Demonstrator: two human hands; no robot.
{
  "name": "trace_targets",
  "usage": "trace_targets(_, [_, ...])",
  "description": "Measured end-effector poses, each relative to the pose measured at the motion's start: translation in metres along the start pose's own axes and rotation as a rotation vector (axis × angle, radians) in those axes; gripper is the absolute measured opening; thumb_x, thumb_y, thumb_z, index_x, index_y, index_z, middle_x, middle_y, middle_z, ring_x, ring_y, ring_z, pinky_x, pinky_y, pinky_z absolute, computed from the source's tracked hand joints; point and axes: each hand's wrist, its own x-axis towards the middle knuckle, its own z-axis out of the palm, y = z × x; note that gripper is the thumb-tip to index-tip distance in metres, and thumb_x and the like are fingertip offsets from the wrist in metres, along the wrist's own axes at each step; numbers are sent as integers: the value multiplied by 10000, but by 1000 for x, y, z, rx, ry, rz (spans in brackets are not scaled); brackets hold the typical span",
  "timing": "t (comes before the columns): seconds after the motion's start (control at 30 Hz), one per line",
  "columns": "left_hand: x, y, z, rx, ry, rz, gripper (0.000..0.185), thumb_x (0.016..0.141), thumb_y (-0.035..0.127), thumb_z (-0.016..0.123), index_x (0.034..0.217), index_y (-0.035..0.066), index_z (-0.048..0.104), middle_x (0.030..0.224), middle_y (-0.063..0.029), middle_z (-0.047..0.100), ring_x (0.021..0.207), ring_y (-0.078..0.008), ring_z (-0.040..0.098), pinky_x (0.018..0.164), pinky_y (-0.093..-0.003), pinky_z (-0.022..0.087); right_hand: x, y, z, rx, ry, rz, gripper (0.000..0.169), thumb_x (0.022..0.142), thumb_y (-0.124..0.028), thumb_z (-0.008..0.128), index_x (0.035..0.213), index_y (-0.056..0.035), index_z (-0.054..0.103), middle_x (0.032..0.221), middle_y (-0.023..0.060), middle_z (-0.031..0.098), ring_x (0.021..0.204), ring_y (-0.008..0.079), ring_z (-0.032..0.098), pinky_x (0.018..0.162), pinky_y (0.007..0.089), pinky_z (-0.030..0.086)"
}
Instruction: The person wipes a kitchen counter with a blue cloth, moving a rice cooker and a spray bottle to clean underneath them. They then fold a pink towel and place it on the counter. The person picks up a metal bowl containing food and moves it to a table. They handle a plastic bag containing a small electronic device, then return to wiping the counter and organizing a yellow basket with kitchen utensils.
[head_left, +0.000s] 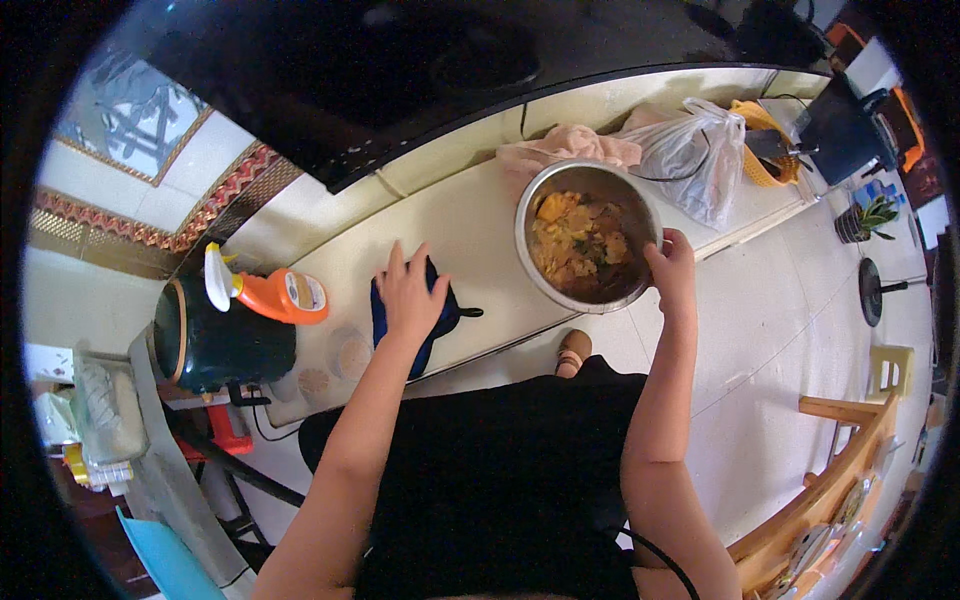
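Observation:
My right hand (673, 266) grips the rim of a stainless steel bowl (527, 251) at its right side. Inside the bowl lies cooked food (577, 240) in yellow and brown pieces with bits of green. The bowl is over the front edge of a long pale cabinet top (480, 277). With fingers spread, my left hand (410, 292) is over a dark blue fabric item (420, 360) that has a black loop at its right end. Part of that fabric is hidden beneath the hand, and whether the palm presses on it is unclear.
Left are an orange spray bottle (281, 295), a dark green appliance (225, 337) and a clear cup (349, 354). Behind the bowl lie a pink towel (574, 142), a plastic bag (694, 165) and a yellow basket (769, 169). A large black screen (375, 82) overhangs the back.

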Motion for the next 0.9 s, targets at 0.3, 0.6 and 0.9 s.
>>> trace_targets(0.3, [134, 118, 50, -168, -148, 339, 828, 737, 236, 730, 1403, 68, 268, 1467, -166, 251, 1316, -360, 312, 1064, -478, 283, 6, 8, -41, 204, 363, 48, 245, 787, -98, 586, 961, 27, 468, 869, 115, 550, 619, 169, 597, 449, 280, 532])
trace_targets(0.6, [100, 75, 33, -312, -49, 94, 191, 731, 206, 713, 801, 38, 653, 802, -58, 645, 810, -241, 614, 744, -382, 456, 3, -7, -30, 204, 177, 129, 242, 789, -105, 584, 939, 46, 468, 812, 105, 545, 636, 176, 606, 481, 306, 561])
trace_targets(0.9, [1, 15, -202, -1716, -48, -407, 366, 896, 123, 544, 1234, 6, 467, 1164, -102, 561, 1108, -203, 530, 959, -346, 408, -6, -2, 24, 55, -178, 218, 210, 818, -167, 569, 932, -6, 496, 815, 59, 548, 670, 147, 577, 475, 276, 536])
